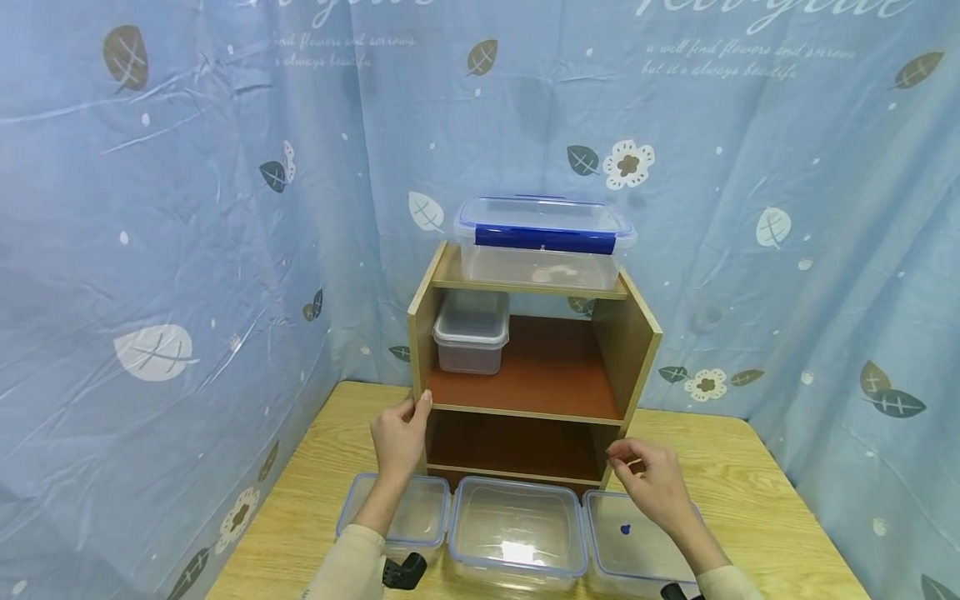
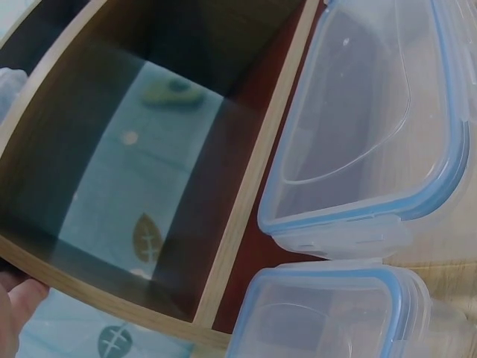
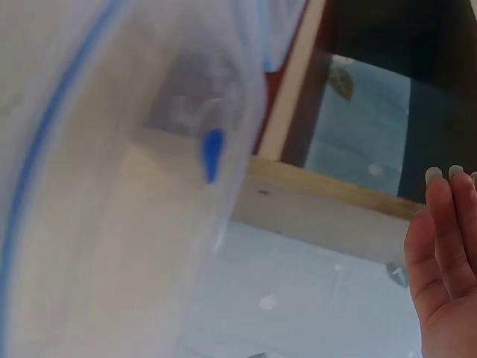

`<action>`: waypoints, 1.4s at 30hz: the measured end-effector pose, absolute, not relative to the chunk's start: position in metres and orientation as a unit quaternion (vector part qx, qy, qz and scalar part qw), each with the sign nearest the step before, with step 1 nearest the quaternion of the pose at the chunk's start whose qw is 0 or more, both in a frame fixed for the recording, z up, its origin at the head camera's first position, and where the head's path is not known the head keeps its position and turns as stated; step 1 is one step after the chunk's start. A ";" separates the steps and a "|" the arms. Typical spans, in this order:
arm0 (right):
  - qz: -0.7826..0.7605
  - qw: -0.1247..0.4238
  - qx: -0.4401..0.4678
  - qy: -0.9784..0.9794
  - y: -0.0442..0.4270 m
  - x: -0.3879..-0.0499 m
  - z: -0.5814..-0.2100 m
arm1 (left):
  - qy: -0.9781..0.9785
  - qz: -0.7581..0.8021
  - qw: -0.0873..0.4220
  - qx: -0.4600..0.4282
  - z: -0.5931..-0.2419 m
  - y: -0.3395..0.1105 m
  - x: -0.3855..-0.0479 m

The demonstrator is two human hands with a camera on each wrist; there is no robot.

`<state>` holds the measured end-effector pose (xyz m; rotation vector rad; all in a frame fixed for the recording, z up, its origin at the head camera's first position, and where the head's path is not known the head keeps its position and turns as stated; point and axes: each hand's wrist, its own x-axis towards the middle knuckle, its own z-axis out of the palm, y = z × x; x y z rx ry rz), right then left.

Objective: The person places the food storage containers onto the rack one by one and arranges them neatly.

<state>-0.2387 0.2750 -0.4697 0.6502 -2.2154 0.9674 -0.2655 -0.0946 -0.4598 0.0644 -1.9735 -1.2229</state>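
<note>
A small wooden shelf unit (image 1: 525,414) with red-brown boards stands on the table. At its left side panel is my left hand (image 1: 400,435), the thumb on the front edge and fingers at the outer face, gripping it; the left wrist view catches only fingertips (image 2: 28,298) there. Beside the right panel, my right hand (image 1: 651,479) holds nothing, its fingers loosely bent. In the right wrist view those fingers (image 3: 447,231) appear apart from the wood. A lidded clear box (image 1: 471,333) sits on the upper shelf at left, and a large blue-clipped box (image 1: 546,242) rests on top.
Three clear lidded boxes stand in a row before the shelf unit: a left box (image 1: 408,510), a middle box (image 1: 517,525) and a right box (image 1: 637,542) with a blue plug. The wooden table (image 1: 750,500) extends either side. A patterned blue curtain (image 1: 750,208) hangs behind.
</note>
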 end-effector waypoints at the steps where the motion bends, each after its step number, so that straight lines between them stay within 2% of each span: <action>1: 0.366 0.309 0.242 -0.844 0.277 -0.238 -0.472 | -0.781 -0.482 0.396 0.026 -0.460 -0.095 -0.266; 8: 0.357 0.269 0.188 -0.875 0.291 -0.236 -0.486 | -0.790 -0.484 0.377 0.025 -0.461 -0.096 -0.267; 22: 0.348 0.210 0.097 -0.908 0.310 -0.234 -0.504 | -0.790 -0.477 0.384 0.029 -0.462 -0.096 -0.267; 42: 0.277 0.187 0.115 -0.935 0.325 -0.237 -0.513 | -0.788 -0.474 0.393 0.022 -0.460 -0.096 -0.266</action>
